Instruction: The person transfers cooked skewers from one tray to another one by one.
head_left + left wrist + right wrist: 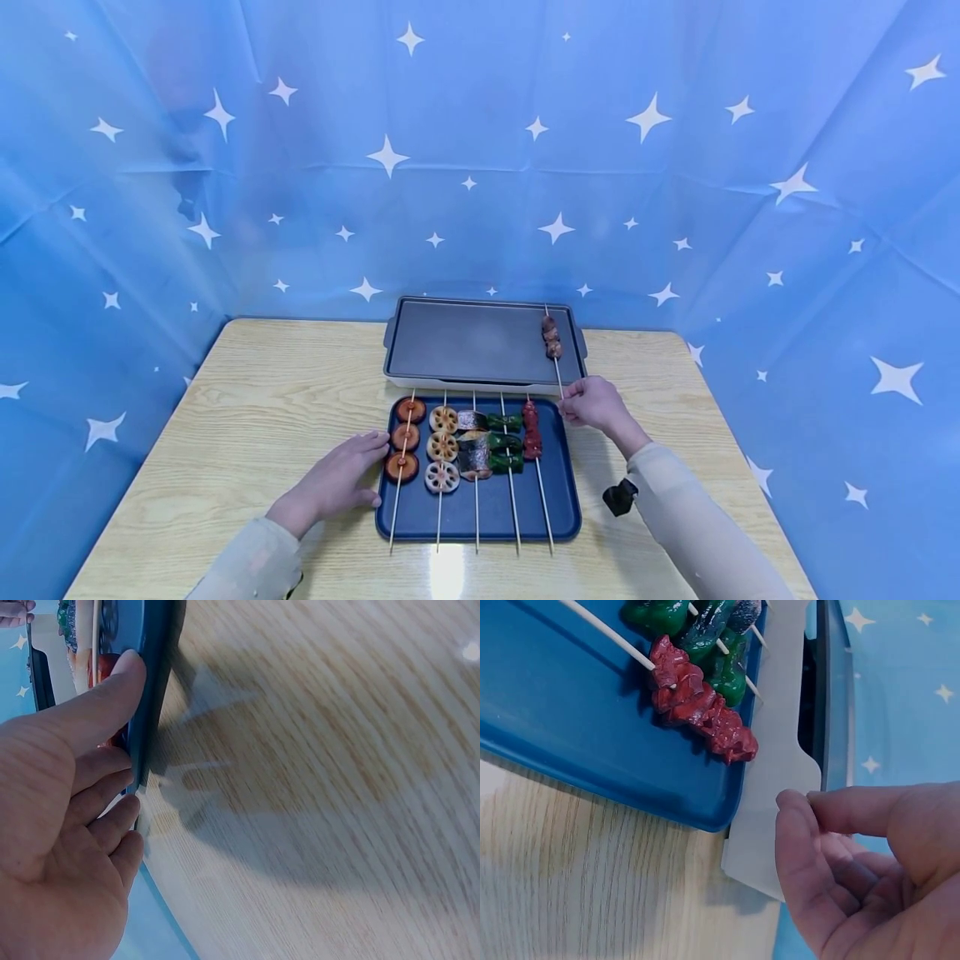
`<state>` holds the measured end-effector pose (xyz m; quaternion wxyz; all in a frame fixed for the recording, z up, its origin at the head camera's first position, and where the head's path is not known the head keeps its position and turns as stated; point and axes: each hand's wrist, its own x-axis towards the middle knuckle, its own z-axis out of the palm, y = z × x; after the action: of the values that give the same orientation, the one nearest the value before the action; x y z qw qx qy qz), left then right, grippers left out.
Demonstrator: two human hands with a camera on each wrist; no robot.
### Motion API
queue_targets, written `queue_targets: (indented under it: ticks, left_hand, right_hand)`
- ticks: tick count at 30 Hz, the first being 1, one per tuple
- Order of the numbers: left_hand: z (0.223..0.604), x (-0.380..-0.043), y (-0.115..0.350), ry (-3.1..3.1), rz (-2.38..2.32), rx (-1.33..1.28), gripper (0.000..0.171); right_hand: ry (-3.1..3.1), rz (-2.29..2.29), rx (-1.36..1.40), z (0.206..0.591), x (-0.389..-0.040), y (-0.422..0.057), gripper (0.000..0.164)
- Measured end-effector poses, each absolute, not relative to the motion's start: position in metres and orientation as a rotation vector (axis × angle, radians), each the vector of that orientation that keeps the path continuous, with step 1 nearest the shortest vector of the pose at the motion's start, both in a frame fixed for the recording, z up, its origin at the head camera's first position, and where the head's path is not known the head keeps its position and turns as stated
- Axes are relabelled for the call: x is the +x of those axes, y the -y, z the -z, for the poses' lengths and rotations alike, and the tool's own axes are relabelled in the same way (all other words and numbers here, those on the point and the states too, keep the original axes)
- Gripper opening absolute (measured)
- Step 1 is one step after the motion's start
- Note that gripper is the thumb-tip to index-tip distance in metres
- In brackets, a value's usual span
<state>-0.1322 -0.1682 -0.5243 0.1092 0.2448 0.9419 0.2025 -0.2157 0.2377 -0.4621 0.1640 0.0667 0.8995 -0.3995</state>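
Note:
With thumb and index fingertip together, my right hand (596, 404) pinches the lower stick of a brown meat skewer (552, 337), whose chunks lie at the right end of the dark griddle (465, 342). In the right wrist view the right hand (840, 859) hides the stick. Fingers spread, my left hand (337, 479) rests at the left rim of the blue tray (558, 504); the left wrist view has its thumb on the rim. Skewers on the tray, left to right: round brown slices (402, 468), lotus root (442, 447), silvery-skinned fish (473, 458), green pepper (506, 443), red meat (532, 429).
The griddle's white base (465, 387) stands directly behind the tray on the wooden table (240, 400). Skewer sticks overhang the tray's front edge. A blue star-patterned curtain (480, 125) encloses the back and sides. A black object (620, 497) sits at my right cuff.

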Motion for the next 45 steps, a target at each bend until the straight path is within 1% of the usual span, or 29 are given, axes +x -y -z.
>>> queue_targets:
  ticks: [9,22,28,39,45]
  left_hand:
    - [0.524,-0.132,0.167,-2.771,-0.595,0.724,0.075]
    - [0.520,-0.132,0.168,-2.762,-0.602,0.724,0.073]
    - [0.519,-0.131,0.167,-2.752,-0.611,0.688,0.075]
    - [0.520,-0.131,0.166,-2.748,-0.614,0.694,0.075]
    - [0.520,-0.132,0.166,-2.743,-0.614,0.670,0.074]
  right_hand:
    - [-2.563,1.124,0.152,0.463,-0.215,-0.241,0.012]
    - [-2.528,1.185,0.122,0.461,-0.211,-0.248,0.008]
    - [-2.481,1.229,0.095,0.460,-0.201,-0.249,0.006]
    - [-2.434,1.231,0.040,0.467,-0.175,-0.252,0.009]
    - [-2.386,1.238,-0.037,0.467,-0.161,-0.256,0.003]
